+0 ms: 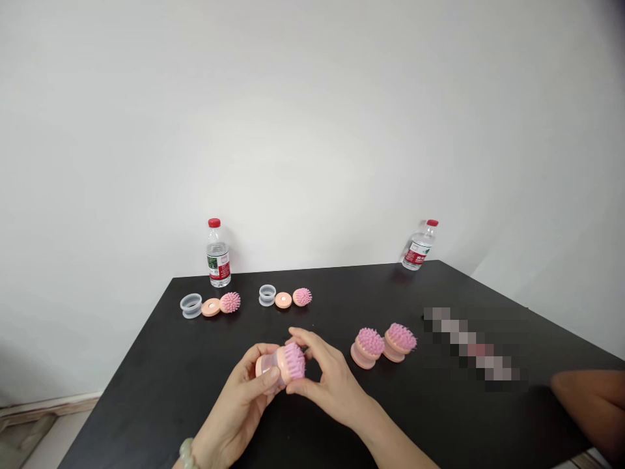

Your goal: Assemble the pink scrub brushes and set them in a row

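Above the near part of the black table, my left hand (pixel 249 384) is wrapped round a scrub brush (pixel 293 362) with pink bristles, a peach collar and a clear body. It lies on its side, bristles facing right. My right hand (pixel 325 374) curves round the bristle end, thumb and fingers gripping the collar's edge. Two similar assembled brushes stand to the right, one brush (pixel 370 342) nearer and another brush (pixel 399 340) just behind, bristles up. Further back are loose parts: a clear ring (pixel 191 305), a peach disc (pixel 211 307) and a pink bristle head (pixel 230 302).
A second clear ring (pixel 267 294), peach disc (pixel 283 299) and bristle head (pixel 302 297) lie mid-table. One water bottle (pixel 219 257) stands at the back left; another bottle (pixel 420 247) leans on the wall. A pixelated patch (pixel 473 348) covers something. A person's arm (pixel 590 404) rests at right.
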Demonstrator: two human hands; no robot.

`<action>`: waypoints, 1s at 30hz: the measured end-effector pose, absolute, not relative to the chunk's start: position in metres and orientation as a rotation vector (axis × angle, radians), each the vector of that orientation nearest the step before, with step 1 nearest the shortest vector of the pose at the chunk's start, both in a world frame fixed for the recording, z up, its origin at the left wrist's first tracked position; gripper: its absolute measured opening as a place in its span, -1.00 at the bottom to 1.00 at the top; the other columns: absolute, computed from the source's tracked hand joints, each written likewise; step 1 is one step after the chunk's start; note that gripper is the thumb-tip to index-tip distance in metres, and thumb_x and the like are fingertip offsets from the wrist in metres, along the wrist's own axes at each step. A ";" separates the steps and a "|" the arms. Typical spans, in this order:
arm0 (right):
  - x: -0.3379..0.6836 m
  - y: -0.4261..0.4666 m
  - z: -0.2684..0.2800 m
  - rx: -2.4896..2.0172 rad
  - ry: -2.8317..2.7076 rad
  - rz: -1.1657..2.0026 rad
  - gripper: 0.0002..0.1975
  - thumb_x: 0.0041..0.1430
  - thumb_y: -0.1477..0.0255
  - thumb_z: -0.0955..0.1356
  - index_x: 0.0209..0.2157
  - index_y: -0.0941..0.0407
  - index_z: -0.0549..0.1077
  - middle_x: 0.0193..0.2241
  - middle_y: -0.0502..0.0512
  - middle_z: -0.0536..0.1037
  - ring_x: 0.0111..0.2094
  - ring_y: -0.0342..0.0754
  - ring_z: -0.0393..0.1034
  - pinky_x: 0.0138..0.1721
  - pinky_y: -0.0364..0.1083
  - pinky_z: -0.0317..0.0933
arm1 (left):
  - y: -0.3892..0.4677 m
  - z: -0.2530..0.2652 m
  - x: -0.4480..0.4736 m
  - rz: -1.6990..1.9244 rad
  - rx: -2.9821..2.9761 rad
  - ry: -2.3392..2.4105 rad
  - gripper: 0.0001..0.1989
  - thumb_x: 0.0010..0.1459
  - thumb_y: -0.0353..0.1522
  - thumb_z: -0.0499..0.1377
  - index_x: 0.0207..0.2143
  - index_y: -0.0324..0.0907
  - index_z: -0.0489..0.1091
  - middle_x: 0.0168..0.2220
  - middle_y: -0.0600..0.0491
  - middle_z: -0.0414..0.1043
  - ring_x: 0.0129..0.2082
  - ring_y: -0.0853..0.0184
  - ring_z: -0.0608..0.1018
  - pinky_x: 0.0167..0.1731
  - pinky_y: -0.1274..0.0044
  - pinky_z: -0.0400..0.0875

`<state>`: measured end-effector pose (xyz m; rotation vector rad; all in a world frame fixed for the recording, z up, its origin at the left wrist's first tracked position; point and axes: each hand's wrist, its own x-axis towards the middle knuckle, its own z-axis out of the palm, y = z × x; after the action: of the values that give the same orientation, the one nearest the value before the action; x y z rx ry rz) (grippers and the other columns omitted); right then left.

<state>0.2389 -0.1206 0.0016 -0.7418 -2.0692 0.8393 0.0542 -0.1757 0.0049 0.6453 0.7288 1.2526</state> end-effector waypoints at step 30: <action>0.237 -0.119 0.007 -0.805 -2.093 0.917 -0.16 -0.10 0.54 0.60 0.21 -0.04 0.32 0.22 0.14 0.34 0.17 0.11 0.31 0.10 0.05 0.32 | -0.177 0.002 0.053 1.258 0.628 0.793 -0.70 0.02 -0.34 0.45 -0.19 -0.14 0.50 -0.29 0.06 0.49 -0.25 0.33 0.52 -0.16 0.49 0.41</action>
<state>0.2375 -0.1191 0.0069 -0.8046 -2.0930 0.9167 0.0533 -0.1768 0.0024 0.6283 0.7931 1.2583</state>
